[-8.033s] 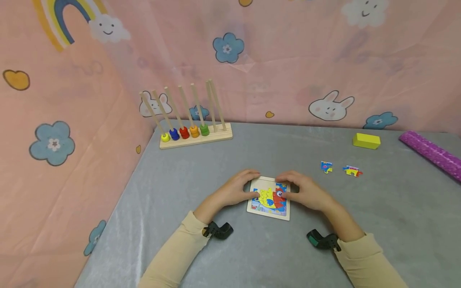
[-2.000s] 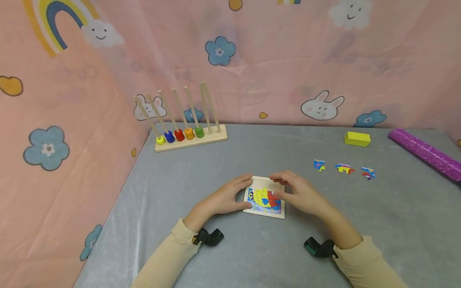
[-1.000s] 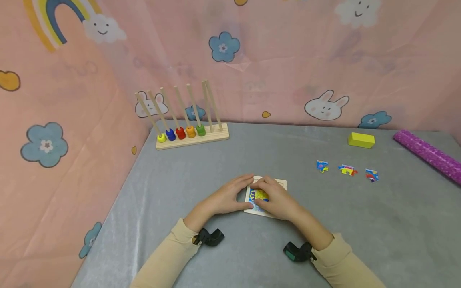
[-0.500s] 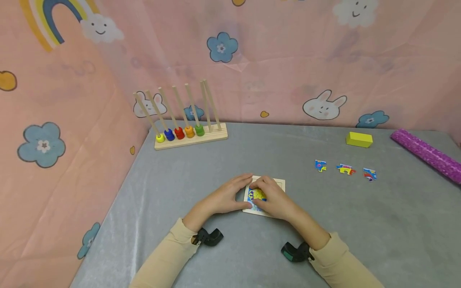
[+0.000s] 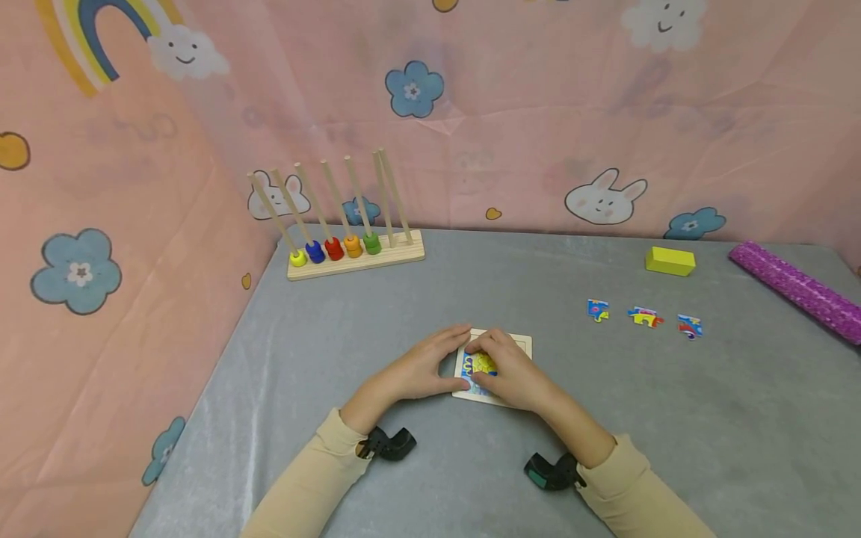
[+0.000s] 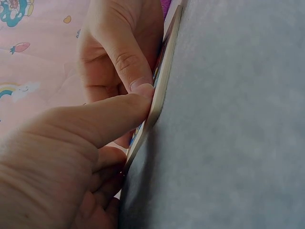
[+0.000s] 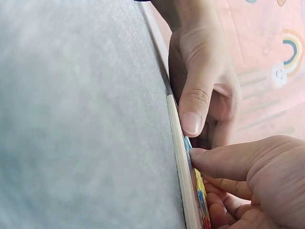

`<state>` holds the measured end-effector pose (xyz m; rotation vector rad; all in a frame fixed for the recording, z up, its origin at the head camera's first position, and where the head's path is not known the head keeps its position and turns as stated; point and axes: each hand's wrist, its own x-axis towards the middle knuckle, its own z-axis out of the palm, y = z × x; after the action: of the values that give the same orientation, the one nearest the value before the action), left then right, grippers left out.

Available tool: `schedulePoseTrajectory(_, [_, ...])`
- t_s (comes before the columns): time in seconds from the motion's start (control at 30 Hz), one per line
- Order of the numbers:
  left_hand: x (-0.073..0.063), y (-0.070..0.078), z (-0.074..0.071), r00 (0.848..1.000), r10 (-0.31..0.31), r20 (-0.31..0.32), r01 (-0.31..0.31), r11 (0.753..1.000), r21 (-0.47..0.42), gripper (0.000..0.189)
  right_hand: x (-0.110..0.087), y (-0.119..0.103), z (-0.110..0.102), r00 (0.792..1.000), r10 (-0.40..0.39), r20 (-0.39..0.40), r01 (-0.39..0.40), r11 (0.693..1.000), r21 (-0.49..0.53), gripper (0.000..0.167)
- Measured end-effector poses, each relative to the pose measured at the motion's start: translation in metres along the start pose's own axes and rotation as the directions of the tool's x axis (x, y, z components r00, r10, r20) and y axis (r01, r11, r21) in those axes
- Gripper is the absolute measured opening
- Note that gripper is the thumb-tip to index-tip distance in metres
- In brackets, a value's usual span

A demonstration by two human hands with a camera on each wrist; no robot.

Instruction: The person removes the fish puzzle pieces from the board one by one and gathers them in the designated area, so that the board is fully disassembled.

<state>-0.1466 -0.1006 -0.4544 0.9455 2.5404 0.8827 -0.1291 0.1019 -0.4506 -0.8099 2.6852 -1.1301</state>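
A small wooden jigsaw puzzle board (image 5: pixel 525 345) with a colourful fish picture lies on the grey table, partly covered by both hands. My left hand (image 5: pixel 425 366) grips its left side, with the thumb near the lower corner and the fingers at the upper one. Over the picture, my right hand (image 5: pixel 516 375) has thumb and fingers bent down onto the left part, seemingly pinching a puzzle piece that they hide. In the right wrist view, the right thumb (image 7: pixel 219 160) touches the picture close to the left thumb (image 7: pixel 193 117). The left wrist view shows the board's pale edge (image 6: pixel 164 83).
Three loose puzzle pieces lie to the right: one blue and yellow (image 5: pixel 597 310), one yellow and red (image 5: pixel 646 317), one blue and red (image 5: pixel 690 326). Behind them are a yellow block (image 5: pixel 670 261) and a purple roll (image 5: pixel 794 291). A wooden peg stand (image 5: pixel 397 255) with coloured beads stands back left.
A third loose piece now lies right of the other two. My right hand has moved left across the board onto its left part and has stayed there. The left hand keeps its hold.
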Motion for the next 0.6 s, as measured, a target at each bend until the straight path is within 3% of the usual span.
schedulePoseTrajectory(0.6, [-0.0001, -0.0002, -0.0001, 1.000, 0.005, -0.004, -0.005, 1.000, 0.007, 0.078, -0.0014, -0.0014, 0.0004, 0.999, -0.014, -0.037, 0.014, 1.000, 0.009, 0.033])
